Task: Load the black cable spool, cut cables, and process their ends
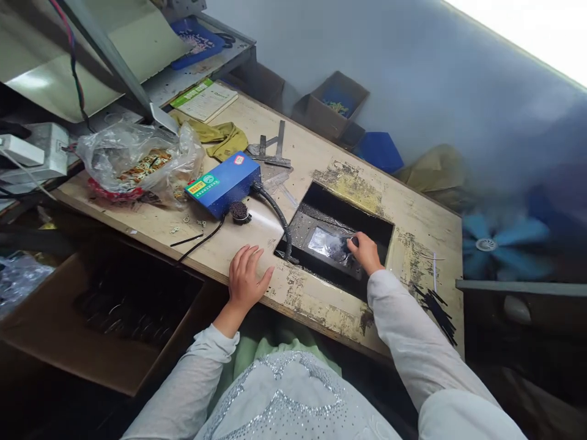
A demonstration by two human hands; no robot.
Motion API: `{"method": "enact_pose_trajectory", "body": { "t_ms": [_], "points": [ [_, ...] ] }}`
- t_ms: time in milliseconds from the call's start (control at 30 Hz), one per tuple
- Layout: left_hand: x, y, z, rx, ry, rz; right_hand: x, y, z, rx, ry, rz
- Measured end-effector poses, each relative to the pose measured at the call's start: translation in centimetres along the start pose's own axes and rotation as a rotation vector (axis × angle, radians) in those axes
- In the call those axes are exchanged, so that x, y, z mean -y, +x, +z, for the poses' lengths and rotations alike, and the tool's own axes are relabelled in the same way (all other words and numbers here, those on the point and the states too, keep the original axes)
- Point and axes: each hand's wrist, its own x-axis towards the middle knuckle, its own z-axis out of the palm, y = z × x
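Observation:
My left hand (247,278) rests on the near edge of the wooden table with its fingers stretched out, holding nothing. Over the recess (389,235) cut into the tabletop, my right hand (367,252) is closed on a dark bundle (352,242); its far side is hard to make out. That bundle is held low against a shiny, silvery surface (324,243) set in a dark metal unit (302,229). A similar black bundle (239,212) with a thin metal ring lies beside the blue box (227,183), from which a ribbed black hose (277,211) runs to the recess.
A plastic bag (142,159) of small pieces sits at the left. Thin black strips (438,315) lie at the right edge, near a spinning blue fan (486,244). Below the table's left side stands a cardboard box (92,348) with dark bundles. Farther back lies a notebook (206,101).

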Motion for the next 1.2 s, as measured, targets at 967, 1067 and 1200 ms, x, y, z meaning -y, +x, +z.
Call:
{"method": "enact_pose_trajectory", "body": {
  "t_ms": [967, 1067, 1200],
  "points": [
    [0.5, 0.3, 0.6, -0.038, -0.011, 0.041, -7.0, -3.5, -6.8, -0.241, 0.359, 0.315],
    [0.8, 0.3, 0.6, -0.036, -0.017, 0.048, -6.8, -3.9, -7.0, -0.237, 0.348, 0.349],
    [0.5, 0.4, 0.2, -0.046, -0.048, 0.036, -4.6, -3.7, -7.6, -0.245, 0.357, 0.342]
  ]
}}
